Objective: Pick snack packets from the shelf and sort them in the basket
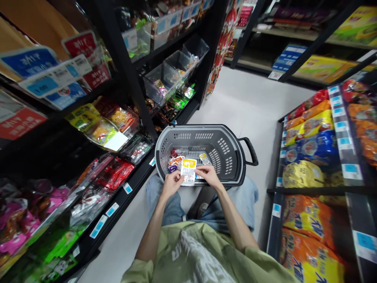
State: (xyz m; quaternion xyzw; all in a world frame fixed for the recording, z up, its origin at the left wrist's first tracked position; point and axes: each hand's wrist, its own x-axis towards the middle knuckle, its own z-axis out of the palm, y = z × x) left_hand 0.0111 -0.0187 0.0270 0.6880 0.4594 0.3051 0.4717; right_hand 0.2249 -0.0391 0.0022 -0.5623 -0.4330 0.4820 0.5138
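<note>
A small white and yellow snack packet (188, 172) is held between my two hands, above the near rim of a grey shopping basket (203, 132). My left hand (173, 181) pinches its left edge, and the fingers of my right hand (208, 175) grip its right edge. Inside the basket, on the left, lie several small packets, among them an orange and white packet (176, 160) and a purple packet (172, 168). Another yellow and white packet (204, 158) rests behind the held one. The basket's black handle (250, 151) sticks out to the right.
To the left stands a black shelf with bagged snacks (113, 175) and clear plastic bins (169, 72). On the right, a low rack carries orange noodle packs (309, 220) and blue packs (319, 142). Pale floor (246, 100) runs beyond the basket towards a rear shelf with blue boxes (290, 57).
</note>
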